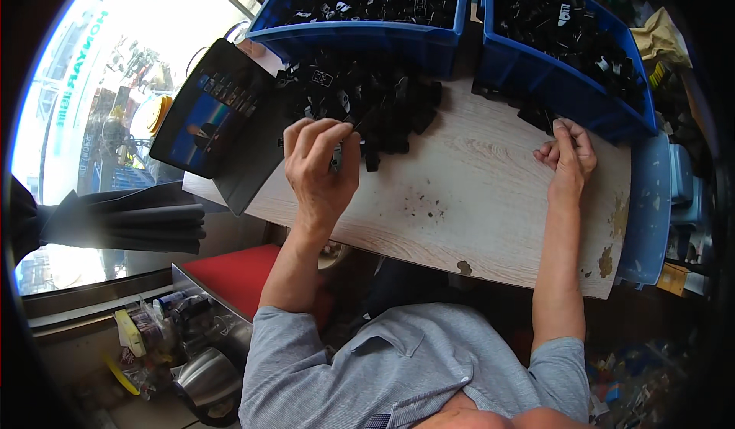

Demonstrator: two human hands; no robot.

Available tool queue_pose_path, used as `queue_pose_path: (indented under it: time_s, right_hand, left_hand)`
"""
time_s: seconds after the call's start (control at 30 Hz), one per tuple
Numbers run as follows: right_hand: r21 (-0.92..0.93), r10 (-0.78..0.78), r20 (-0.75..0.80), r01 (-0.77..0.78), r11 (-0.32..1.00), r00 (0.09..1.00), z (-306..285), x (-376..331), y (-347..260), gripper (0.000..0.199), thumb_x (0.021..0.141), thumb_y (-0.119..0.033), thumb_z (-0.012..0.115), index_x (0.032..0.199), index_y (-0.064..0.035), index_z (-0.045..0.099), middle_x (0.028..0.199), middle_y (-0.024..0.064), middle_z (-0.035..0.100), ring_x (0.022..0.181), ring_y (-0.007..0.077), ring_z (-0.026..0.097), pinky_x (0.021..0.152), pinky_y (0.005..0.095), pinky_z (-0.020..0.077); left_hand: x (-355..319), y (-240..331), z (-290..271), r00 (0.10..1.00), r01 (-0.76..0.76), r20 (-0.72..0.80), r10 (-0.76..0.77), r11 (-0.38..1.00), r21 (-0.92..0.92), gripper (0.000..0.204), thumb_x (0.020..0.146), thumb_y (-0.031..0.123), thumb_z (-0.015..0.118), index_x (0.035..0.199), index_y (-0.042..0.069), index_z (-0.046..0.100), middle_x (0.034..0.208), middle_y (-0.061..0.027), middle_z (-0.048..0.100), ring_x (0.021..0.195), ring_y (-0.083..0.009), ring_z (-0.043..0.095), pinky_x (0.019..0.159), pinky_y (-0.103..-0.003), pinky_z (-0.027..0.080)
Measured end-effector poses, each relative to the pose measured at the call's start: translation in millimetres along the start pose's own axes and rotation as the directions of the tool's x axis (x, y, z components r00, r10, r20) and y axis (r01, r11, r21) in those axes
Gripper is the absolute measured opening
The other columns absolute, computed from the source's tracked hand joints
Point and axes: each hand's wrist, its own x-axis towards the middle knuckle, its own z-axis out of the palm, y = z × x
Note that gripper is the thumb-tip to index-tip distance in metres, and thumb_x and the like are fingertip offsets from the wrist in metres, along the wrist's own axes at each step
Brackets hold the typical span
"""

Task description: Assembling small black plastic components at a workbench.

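A heap of small black plastic parts [398, 111], some with silvery metal pieces, lies on the far left of the pale wood-grain table [475, 222]. My left hand [323, 165] is raised at the near left edge of this heap, its fingers curled in. A silvery bit shows by its fingers; whether it is gripped I cannot make out. At the far right, my right hand [573, 153] is closed in a pinch at the edge of a small black part [536, 116], in front of the right blue bin [566, 84].
Another blue bin [360, 34], heaped with similar black parts, stands behind the pile. A tablet [210, 122] showing a video leans at the left by the window. Dark crumbs [429, 208] dot the tabletop. A red-topped box [233, 276] and a metal kettle [208, 379] sit lower left.
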Motion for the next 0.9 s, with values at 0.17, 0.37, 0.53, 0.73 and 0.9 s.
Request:
queue_pose_path:
  time_s: [0.17, 0.37, 0.53, 0.73, 0.9]
  right_hand:
    - [-0.056, -0.021, -0.014, 0.020, 0.998, 1.000, -0.1, -0.7, -2.3, 0.015, 0.094, -0.017, 0.071, 0.103, -0.0051, 0.070, 0.057, -0.0035, 0.049, 0.053, 0.0081, 0.058, 0.052, 0.0256, 0.0555]
    - [-0.011, 0.007, -0.015, -0.007, 1.000, 1.000, 3.5, -0.3, -2.8, 0.014, 0.093, -0.015, 0.073, 0.101, -0.0037, 0.069, 0.056, -0.0029, 0.048, 0.052, 0.0084, 0.057, 0.052, 0.0275, 0.0561]
    - [0.014, 0.028, -0.057, -0.027, 1.000, 0.998, 2.7, -0.5, -6.0, 0.014, 0.092, -0.014, 0.073, 0.101, -0.0041, 0.069, 0.056, -0.0028, 0.049, 0.051, 0.0093, 0.057, 0.053, 0.0311, 0.0602]
    - [0.088, 0.008, -0.084, -0.001, 0.996, 0.996, -2.8, 3.3, -5.0, 0.018, 0.092, -0.012, 0.071, 0.108, -0.0039, 0.066, 0.057, -0.0007, 0.051, 0.051, 0.0115, 0.057, 0.054, 0.0354, 0.0627]
    - [0.031, 0.065, -0.104, -0.062, 0.998, 0.992, -4.0, 3.4, -15.3, 0.021, 0.091, -0.012, 0.071, 0.109, -0.0027, 0.065, 0.058, 0.0009, 0.051, 0.051, 0.0124, 0.057, 0.054, 0.0363, 0.0629]
  left_hand:
    - [-36.0, 17.4, -1.5, 0.981, 0.066, 0.180, -0.076, 0.996, 0.064, 0.024, 0.077, 0.009, 0.081, 0.099, 0.011, 0.071, 0.099, -0.0059, 0.069, 0.091, -0.0292, 0.061, 0.079, -0.039, 0.052]
    - [-45.4, 24.9, 7.3, 0.971, 0.049, 0.227, -0.076, 0.991, 0.122, 0.026, 0.078, 0.009, 0.078, 0.103, 0.012, 0.072, 0.108, -0.0075, 0.066, 0.095, -0.0308, 0.061, 0.080, -0.041, 0.053]
    - [-43.6, 31.1, 5.7, 0.969, -0.035, 0.247, 0.013, 0.996, 0.086, 0.026, 0.077, 0.007, 0.078, 0.102, 0.012, 0.071, 0.106, -0.0079, 0.066, 0.096, -0.0319, 0.061, 0.080, -0.041, 0.053]
    - [-45.8, 32.4, 8.6, 0.950, -0.135, 0.290, 0.120, 0.990, 0.033, 0.028, 0.077, 0.005, 0.077, 0.103, 0.011, 0.070, 0.106, -0.0084, 0.067, 0.096, -0.0323, 0.061, 0.079, -0.041, 0.054]
    - [-49.3, 33.5, 7.5, 0.921, -0.142, 0.357, 0.155, 0.988, -0.063, 0.042, 0.069, 0.002, 0.074, 0.110, 0.008, 0.067, 0.113, -0.0110, 0.063, 0.102, -0.0323, 0.060, 0.083, -0.041, 0.054]
